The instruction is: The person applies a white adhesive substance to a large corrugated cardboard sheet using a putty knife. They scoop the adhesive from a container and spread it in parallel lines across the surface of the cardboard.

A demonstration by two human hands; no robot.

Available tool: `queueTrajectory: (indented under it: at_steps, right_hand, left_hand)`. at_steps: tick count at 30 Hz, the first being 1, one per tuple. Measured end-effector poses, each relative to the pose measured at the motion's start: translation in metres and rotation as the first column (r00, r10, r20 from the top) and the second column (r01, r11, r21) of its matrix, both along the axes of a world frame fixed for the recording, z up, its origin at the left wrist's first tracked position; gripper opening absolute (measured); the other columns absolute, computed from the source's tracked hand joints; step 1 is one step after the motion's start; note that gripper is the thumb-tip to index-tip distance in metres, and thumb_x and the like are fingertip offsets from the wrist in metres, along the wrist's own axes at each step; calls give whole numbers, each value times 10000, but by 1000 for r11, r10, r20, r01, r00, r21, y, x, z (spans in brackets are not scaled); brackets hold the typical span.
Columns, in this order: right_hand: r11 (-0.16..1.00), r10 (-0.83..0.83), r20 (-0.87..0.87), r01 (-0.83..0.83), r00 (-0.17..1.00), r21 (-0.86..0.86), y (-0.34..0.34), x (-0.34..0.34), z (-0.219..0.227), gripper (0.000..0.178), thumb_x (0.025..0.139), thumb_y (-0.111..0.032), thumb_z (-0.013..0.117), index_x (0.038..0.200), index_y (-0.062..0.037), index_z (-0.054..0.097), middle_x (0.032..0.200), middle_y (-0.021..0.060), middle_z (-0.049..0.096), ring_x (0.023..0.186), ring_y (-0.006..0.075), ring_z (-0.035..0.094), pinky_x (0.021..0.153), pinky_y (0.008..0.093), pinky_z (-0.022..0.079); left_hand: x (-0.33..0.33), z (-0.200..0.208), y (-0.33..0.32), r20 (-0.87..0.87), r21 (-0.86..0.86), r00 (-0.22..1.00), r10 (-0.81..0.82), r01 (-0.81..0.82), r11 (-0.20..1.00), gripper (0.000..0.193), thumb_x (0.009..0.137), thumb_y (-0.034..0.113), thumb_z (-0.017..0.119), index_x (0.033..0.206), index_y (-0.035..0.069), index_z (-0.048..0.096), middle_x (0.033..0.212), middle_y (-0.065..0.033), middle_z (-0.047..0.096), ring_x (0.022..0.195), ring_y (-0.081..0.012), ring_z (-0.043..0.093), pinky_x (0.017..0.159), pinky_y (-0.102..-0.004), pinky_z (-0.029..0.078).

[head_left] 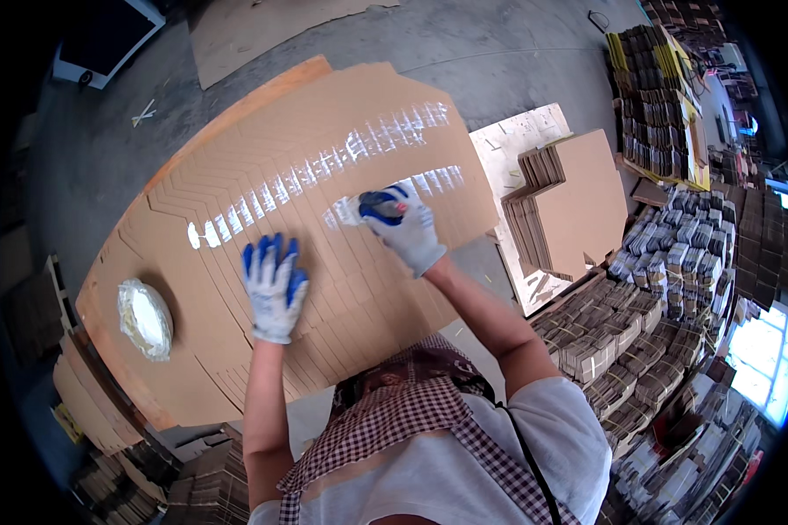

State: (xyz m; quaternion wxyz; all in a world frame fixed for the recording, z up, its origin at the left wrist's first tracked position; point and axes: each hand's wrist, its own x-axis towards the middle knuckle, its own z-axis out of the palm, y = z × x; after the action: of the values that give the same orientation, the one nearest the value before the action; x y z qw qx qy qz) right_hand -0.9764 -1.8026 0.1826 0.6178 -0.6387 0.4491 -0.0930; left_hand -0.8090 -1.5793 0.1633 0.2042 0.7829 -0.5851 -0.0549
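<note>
Flat cardboard sheets (236,157) lie overlapped like shingles on a table, their stepped edges showing. White glue (302,175) runs across them in a long band of stripes, with a shorter band nearer me on the right. My right hand (409,229), in a white and blue glove, is closed round a dark glue brush (380,206), blurred, at the left end of the shorter band. Its working end is partly hidden. My left hand (273,284), gloved alike, rests on the sheets with fingers spread, holding nothing. A plastic-lined bowl (145,320) with white contents sits at the left.
An orange-brown board edge (228,109) shows beneath the sheets. To the right, a pale board (521,131) bears a stack of cut cardboard (582,206). Bundled cardboard (617,328) stands farther right. A cardboard piece (263,35) lies on the grey floor beyond the table.
</note>
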Motion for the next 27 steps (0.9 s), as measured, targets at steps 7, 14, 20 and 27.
queueTrajectory:
  at_steps: [7,14,20,27]
  right_hand:
    - [746,-357,-353,37,865,-665,-146,-92,-33,297,802,-218,718,1067,-96,660,1076,118,643,928,331,645,800,405,519]
    - [345,240,-494,-549,835,-761,-96,-67,-46,427,783,-135,681,1198,-127,581,1110,104,618,1022,305,606,858,408,514]
    - [561,27,-329,-287,944,-777,-137,-72,-52,471,789,-115,674,1249,-140,575,1125,96,623,1018,304,612,851,410,516]
    - [602,-129,-467,-305,875,-738,-180,-80,-61,313,816,-216,701,1107,-117,641,1055,122,658,925,337,632,812,430,510]
  left_hand:
    - [-37,-26,-42,107,213,987,-117,92,973,578,860,356,624,1408,210,511,1447,-100,469,1370,-319,382,1173,-573,156]
    - [-39,-21,-46,98,243,988,-116,90,966,565,842,336,649,1380,202,542,1430,-109,482,1364,-316,391,1171,-574,155]
    - [-38,-24,-49,117,232,987,-106,76,970,567,825,325,662,1366,199,553,1424,-107,486,1359,-317,396,1166,-578,167]
    - [-40,-23,-50,130,248,983,-132,96,964,563,825,327,661,1363,200,555,1428,-104,481,1360,-317,394,1163,-580,173]
